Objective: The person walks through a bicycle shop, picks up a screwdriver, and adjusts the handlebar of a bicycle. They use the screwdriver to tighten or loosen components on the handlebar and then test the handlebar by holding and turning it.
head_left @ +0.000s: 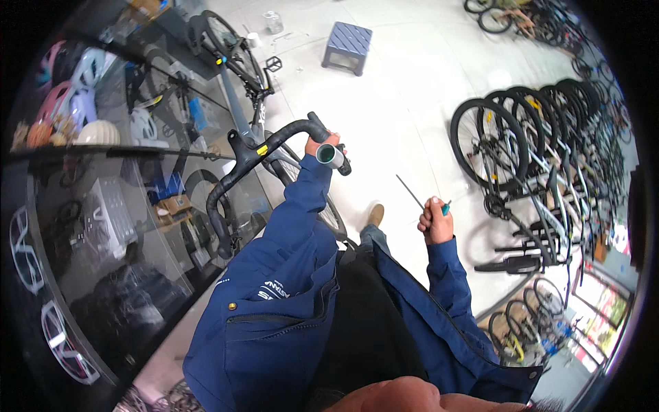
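My left hand [321,145] is closed around a small round container [331,156], silvery outside with a dark green inside, its open end turned up. It is right beside the black drop handlebar [288,130] of a bicycle; whether the fingers also touch the bar is hidden. A yellow mark shows on the bar's tape. Out to the right, my right hand [434,220] is closed on a screwdriver [410,191]. Its thin dark shaft points up and left, away from the bicycle stand of wheels, and the green handle end [446,208] shows past the thumb.
A glass display case [110,165] with helmets [82,103] stands close on my left. Rows of parked bicycles [491,147] line the right. A grey-blue plastic stool [349,42] stands ahead on the pale floor, with a clear jar [272,23] to its left.
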The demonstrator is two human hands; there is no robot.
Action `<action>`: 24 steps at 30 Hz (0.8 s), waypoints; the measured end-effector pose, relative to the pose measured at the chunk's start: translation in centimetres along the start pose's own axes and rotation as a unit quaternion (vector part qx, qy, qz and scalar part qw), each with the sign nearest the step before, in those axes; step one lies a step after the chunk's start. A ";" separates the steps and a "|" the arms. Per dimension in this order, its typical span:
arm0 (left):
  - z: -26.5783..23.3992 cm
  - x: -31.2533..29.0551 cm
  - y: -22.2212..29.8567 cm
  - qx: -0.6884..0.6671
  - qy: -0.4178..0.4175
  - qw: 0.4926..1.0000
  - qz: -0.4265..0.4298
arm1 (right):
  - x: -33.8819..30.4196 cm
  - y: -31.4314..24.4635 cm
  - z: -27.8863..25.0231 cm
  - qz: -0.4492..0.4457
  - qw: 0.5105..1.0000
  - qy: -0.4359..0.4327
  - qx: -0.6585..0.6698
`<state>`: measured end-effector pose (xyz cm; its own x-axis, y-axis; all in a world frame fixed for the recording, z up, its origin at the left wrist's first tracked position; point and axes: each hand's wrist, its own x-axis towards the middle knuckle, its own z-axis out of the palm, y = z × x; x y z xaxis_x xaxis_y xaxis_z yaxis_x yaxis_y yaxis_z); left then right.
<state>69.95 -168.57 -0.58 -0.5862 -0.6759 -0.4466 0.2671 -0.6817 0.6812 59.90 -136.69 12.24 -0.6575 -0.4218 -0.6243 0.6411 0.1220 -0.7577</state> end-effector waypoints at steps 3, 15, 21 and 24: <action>0.0 0.2 0.0 0.004 -0.011 1.000 -0.012 | 2.8 -0.3 -5.9 0.008 0.999 -0.010 -0.039; 1.9 -2.7 2.0 0.062 -0.031 0.997 -0.023 | 7.9 -0.7 -33.8 0.067 0.981 0.054 -0.176; 2.1 -3.4 1.7 0.105 0.044 0.993 0.013 | 13.4 -5.0 -35.7 0.039 0.971 0.050 -0.229; 2.6 -3.9 1.4 0.078 0.062 0.995 0.019 | 18.8 -8.4 -31.9 0.007 0.962 0.006 -0.272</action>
<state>70.64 -166.21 3.58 -0.4768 -0.7366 -0.4796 0.1593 -0.6090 0.7770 29.50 -116.98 0.76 -0.6565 -0.4071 -0.6351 0.3497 0.5818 -0.7343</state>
